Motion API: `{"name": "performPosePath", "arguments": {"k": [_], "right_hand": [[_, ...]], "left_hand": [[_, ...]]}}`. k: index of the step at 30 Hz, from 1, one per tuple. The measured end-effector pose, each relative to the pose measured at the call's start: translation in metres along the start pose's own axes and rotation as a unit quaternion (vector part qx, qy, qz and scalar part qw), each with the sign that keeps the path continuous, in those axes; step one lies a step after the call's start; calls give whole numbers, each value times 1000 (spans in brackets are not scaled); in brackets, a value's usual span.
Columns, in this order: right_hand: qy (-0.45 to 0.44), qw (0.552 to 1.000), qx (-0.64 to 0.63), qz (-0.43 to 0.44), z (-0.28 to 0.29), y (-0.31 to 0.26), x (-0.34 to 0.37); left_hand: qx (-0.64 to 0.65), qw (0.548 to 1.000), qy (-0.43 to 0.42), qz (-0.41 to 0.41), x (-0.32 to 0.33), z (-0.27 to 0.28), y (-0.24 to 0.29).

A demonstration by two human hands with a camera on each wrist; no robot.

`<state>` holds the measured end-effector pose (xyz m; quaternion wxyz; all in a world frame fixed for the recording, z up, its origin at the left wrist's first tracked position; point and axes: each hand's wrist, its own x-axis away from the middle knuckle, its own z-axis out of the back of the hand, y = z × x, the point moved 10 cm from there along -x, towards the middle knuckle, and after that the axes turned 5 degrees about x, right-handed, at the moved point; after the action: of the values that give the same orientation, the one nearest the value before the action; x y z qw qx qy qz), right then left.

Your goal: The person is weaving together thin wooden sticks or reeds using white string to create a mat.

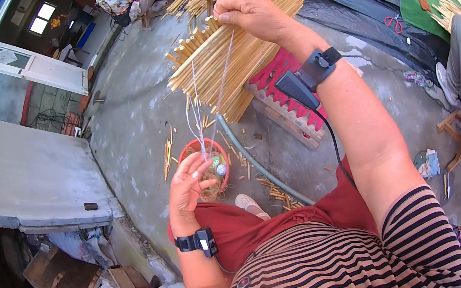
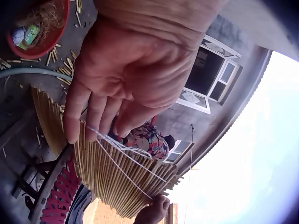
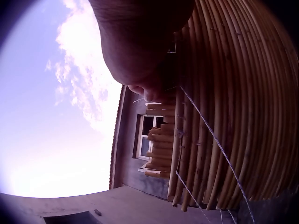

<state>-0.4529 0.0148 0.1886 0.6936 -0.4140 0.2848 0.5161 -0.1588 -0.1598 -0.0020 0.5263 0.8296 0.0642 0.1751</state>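
Observation:
A mat of thin reed sticks (image 1: 253, 52) slants in front of me, with shorter reed pieces (image 1: 188, 47) lined up behind its top edge. My right hand (image 1: 250, 11) is curled at that edge and pinches a white string, which comes out at its fingers. Lower down, my left hand (image 1: 189, 182) has its palm turned up and pinches several loose white strings (image 2: 122, 145) at the fingertips. These run up from it to the mat's edge. In the right wrist view, the string slants across the reeds (image 3: 233, 102), while the right fingertips are partly hidden.
Below the left hand stands a red basin (image 1: 182, 150) with fibres and small packets inside. A grey-green hose (image 1: 253, 155) curves across the floor among reed offcuts. A bench with pink woven webbing (image 1: 294, 96) stands under the mat; other people sit at the back and right.

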Motion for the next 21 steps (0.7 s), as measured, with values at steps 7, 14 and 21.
{"name": "performPosePath", "arguments": {"k": [7, 14, 21], "right_hand": [[13, 1000, 9, -1, 0, 2, -1], [-12, 1000, 29, 1, -2, -1, 0], [-7, 1000, 5, 3, -3, -1, 0]], "left_hand": [[105, 859, 453, -214, 48, 114, 26], [-44, 948, 129, -287, -33, -103, 76], [214, 947, 72, -229, -106, -175, 33]]}}
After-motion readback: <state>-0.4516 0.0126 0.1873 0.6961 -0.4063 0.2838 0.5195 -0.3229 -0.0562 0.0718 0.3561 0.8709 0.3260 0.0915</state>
